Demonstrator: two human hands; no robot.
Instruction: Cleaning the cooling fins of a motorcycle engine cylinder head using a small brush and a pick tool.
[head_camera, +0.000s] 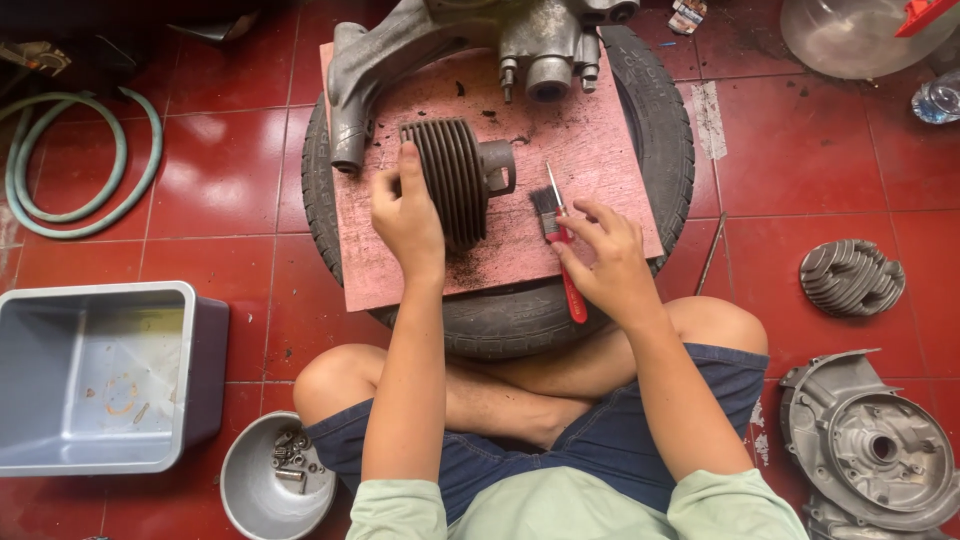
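left hand (408, 222) is clamped over the finned cylinder (455, 180), fingers (410, 160) curled across the top fins, holding it on its side on the reddish board (600, 150) that lies on a tyre (665, 130). right hand (610, 262) pinches a red-handled brush (558, 250), bristles down on the board just beside the cyl's sleeve end, not quite touching it as far as i can tell.

risks, as i judge them: cyl is round and rests on its fins, so if the left grip loosens it could roll toward the board edge and drop onto the tiled floor (230, 200). board only sits on the tyre, so leaning on one side could tip it w/ the engine casing (540, 40) on the far end. loosened black grit (470, 262) near the front edge may fall on the legs. brush is held low on the handle by the fingertips, so a hard stroke could twist it out.
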